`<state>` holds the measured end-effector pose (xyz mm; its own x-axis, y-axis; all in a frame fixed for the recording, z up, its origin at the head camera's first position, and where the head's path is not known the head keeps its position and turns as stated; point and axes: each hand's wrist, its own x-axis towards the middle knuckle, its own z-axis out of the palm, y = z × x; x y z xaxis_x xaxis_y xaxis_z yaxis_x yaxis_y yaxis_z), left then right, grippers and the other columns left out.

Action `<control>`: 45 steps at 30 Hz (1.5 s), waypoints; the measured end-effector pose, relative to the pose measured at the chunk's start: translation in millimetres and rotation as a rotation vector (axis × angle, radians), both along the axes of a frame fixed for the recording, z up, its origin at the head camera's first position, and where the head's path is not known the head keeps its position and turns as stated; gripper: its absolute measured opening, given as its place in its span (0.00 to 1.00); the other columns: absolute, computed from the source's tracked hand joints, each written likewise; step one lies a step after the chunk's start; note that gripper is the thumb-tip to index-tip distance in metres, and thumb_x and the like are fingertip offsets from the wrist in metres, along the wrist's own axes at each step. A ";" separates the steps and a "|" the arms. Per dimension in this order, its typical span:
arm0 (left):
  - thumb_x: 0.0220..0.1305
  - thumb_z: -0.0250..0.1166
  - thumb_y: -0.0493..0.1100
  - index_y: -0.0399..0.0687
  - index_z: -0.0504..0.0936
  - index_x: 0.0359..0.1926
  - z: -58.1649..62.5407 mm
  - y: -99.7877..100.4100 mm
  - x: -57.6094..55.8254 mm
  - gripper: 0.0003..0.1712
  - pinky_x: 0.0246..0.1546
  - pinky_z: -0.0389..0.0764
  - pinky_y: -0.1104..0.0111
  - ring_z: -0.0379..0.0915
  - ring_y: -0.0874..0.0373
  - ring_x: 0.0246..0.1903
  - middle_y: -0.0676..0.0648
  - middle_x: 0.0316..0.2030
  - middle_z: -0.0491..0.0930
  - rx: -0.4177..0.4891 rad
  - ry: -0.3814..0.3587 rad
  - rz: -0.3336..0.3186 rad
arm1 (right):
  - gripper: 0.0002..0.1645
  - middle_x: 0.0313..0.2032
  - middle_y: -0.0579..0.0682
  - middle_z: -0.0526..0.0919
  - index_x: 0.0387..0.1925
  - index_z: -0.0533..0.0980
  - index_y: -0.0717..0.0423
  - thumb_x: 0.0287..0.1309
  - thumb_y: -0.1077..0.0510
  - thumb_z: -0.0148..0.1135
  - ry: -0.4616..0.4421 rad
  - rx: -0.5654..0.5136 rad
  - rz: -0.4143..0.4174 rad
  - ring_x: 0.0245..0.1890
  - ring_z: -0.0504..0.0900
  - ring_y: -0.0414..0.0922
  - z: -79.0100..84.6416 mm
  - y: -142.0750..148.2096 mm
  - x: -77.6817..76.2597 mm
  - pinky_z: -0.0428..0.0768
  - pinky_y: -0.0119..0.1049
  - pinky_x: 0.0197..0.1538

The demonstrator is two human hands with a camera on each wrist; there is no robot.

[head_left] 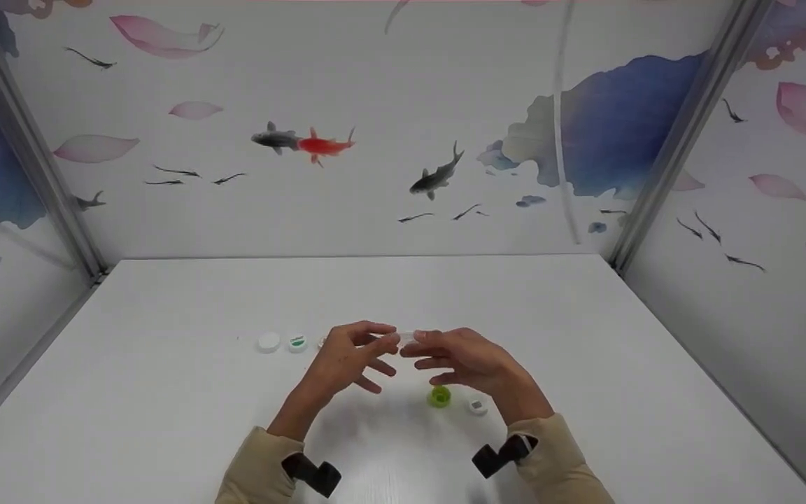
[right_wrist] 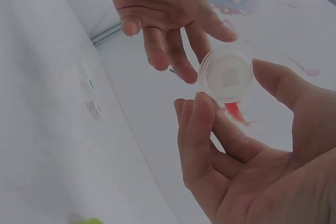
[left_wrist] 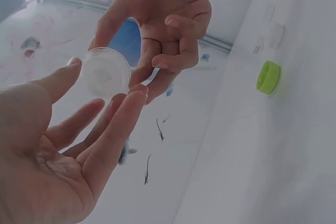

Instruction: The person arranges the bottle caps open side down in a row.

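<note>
A small clear round container (left_wrist: 106,74) with a square printed mark is held up between both hands, above the white table. My left hand (head_left: 347,360) grips its rim between thumb and fingers, the other fingers spread. From the opposite side, my right hand (head_left: 469,360) pinches the same container (right_wrist: 227,77) with thumb and fingertips. In the head view the fingers hide most of it. Below the right hand a lime-green ring-shaped piece (head_left: 439,397) lies on the table, with a small white round piece (head_left: 478,406) beside it.
Left of the hands, a plain white disc (head_left: 268,342) and a white disc with a green mark (head_left: 297,342) lie on the table (head_left: 165,392). Another small round piece is partly hidden behind the left hand. Printed panels (head_left: 375,84) enclose the table's back and sides.
</note>
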<state>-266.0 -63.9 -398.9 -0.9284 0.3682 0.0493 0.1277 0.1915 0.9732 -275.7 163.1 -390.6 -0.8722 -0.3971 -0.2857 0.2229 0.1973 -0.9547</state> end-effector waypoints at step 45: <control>0.66 0.68 0.44 0.45 0.74 0.66 -23.2 -41.8 -47.2 0.28 0.23 0.86 0.63 0.86 0.55 0.22 0.33 0.42 0.86 -0.081 -0.025 0.135 | 0.24 0.59 0.56 0.81 0.62 0.78 0.53 0.66 0.53 0.65 0.450 0.195 -0.060 0.51 0.85 0.51 -20.4 -64.4 -44.2 0.88 0.39 0.44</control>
<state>-313.3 -105.7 -422.1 -0.9702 0.2421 0.0009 0.0716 0.2834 0.9563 -319.9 98.7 -411.0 -0.9457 -0.3193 0.0609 -0.1871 0.3813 -0.9053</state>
